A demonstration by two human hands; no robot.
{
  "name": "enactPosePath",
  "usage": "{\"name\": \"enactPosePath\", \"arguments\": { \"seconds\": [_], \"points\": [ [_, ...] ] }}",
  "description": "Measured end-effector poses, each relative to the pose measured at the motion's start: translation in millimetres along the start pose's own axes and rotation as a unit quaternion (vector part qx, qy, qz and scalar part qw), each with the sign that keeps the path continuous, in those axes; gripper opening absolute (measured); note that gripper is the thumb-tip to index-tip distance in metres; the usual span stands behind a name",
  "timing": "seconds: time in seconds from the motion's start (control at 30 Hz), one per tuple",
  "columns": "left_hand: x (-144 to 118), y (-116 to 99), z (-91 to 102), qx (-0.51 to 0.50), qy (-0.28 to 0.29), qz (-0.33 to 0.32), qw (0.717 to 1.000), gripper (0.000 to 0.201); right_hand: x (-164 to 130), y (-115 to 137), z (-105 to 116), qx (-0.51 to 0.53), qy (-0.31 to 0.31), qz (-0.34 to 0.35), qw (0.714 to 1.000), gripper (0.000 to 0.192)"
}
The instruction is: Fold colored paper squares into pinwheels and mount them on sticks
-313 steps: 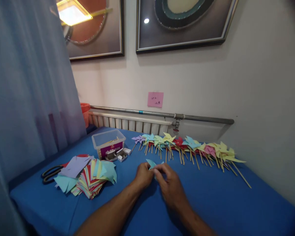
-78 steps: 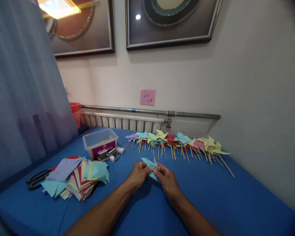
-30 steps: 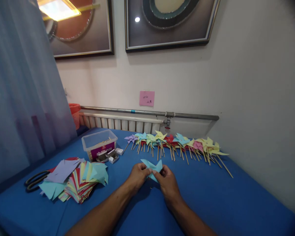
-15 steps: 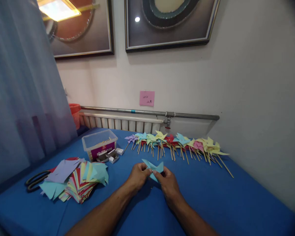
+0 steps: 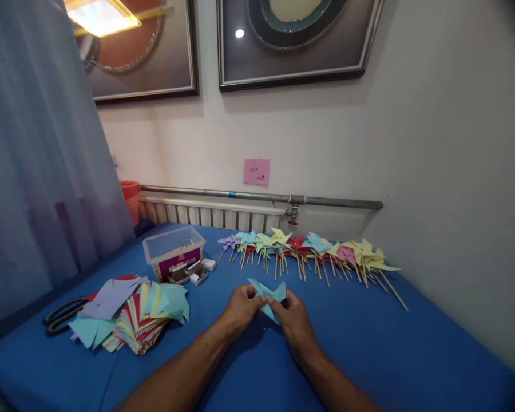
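- Both forearms enter from the lower edge and converge at the centre of the blue surface [image 5: 369,343], wrists low.
- Left hand [image 5: 240,306]: fingers closed narrowly in a pinch on the left part of a light-blue paper pinwheel [image 5: 268,293].
- Right hand [image 5: 295,320]: fingers closed narrowly on the right and lower part of the same pinwheel; thumb and forefinger meet at the paper.
- The pinwheel is held between the two hands just above the surface, blades pointing up and away from the person.
- Left of the hands: a fanned stack of coloured paper squares [image 5: 141,317], with black scissors [image 5: 60,315] at its far left edge.
- Beyond the stack: a clear plastic box [image 5: 174,252] with a purple label; its writing is too small to read. Small white boxes [image 5: 199,272] lie beside it.
- Beyond the hands: a row of finished pinwheels on sticks [image 5: 309,252] along the wall side.
- On the wall: a pink note [image 5: 256,171] with handwriting that cannot be read, above a grey pipe [image 5: 261,196].
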State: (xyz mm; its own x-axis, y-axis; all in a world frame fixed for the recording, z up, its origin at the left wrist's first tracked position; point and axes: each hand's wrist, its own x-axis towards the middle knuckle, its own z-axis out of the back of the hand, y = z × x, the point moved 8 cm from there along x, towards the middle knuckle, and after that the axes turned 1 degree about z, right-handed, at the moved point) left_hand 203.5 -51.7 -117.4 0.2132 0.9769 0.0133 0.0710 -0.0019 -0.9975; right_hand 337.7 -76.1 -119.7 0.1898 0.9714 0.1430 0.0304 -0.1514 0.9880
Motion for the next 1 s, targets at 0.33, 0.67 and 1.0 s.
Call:
{"name": "enactPosePath", "arguments": {
  "seconds": [0.33, 0.67, 1.0],
  "points": [
    [1.8, 4.0, 3.4, 0.002, -0.001, 0.009, 1.000, 0.022, -4.6, -4.8, -7.3, 0.079, 0.024, -0.048, 0.995, 0.037],
    [1.4, 3.6, 2.9, -0.023, -0.004, 0.021, 1.000, 0.023, -0.9, -9.8, -0.9, 0.055, 0.009, -0.049, 0.997, 0.037],
    [-1.2, 6.1, 2.1, -0.064, 0.022, 0.055, 0.996, 0.035, -2.1, -11.9, 0.7, 0.058, 0.014, -0.061, 0.996, 0.038]
  ]
}}
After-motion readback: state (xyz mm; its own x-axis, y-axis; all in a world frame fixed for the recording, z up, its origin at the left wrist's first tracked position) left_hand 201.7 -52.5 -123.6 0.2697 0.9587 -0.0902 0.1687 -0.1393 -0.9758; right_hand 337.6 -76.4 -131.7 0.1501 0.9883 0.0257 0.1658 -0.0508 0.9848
